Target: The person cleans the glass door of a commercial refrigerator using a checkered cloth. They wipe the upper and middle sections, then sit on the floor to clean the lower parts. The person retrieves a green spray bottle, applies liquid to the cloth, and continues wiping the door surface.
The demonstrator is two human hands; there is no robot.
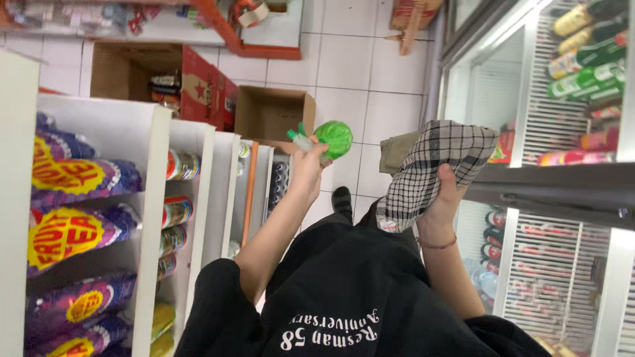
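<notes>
Overhead, a checkered cloth is being gripped bunched in the right hand, fingers closed around it, raised near the fridge door. Beside it, a green spray bottle is being clasped in the left hand, nozzle forward, its translucent body bright.

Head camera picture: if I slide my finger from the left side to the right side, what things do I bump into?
White shelf with purple snack bags → stacked cans → left hand holding a green spray bottle → right hand holding a checked cloth → fridge with bottles.
</notes>
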